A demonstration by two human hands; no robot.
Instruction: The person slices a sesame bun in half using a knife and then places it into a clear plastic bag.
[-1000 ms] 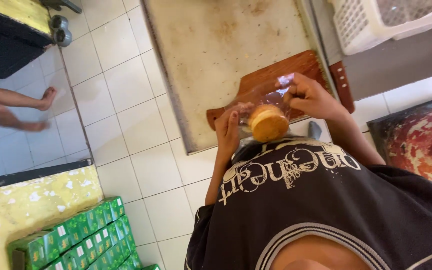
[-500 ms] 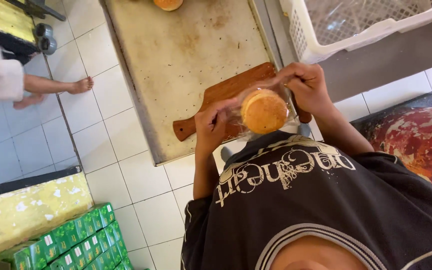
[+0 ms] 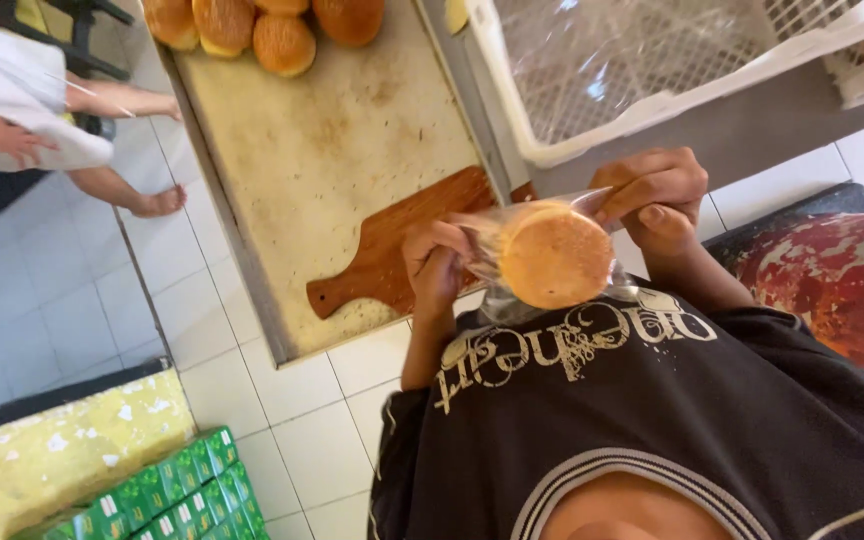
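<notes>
I hold a round golden bun (image 3: 555, 257) inside a clear plastic bag (image 3: 512, 300) in front of my chest. My left hand (image 3: 434, 266) grips the bag's left side. My right hand (image 3: 654, 196) pinches the bag's upper right edge. Below the hands lies a wooden cutting board (image 3: 392, 245) on a large worn metal tray (image 3: 322, 150). Several more buns (image 3: 252, 30) sit at the tray's far end.
A white plastic crate (image 3: 652, 60) stands beyond my right hand. Another person (image 3: 12, 120) with bare feet stands on the white tiled floor at left. Green boxes (image 3: 172, 490) and a yellow patterned surface (image 3: 52, 450) lie at bottom left; a red mottled cushion (image 3: 832, 280) at right.
The view has tilted so the tray's far end with its buns now shows. The bagged bun stays between both hands and now faces the camera flat.
</notes>
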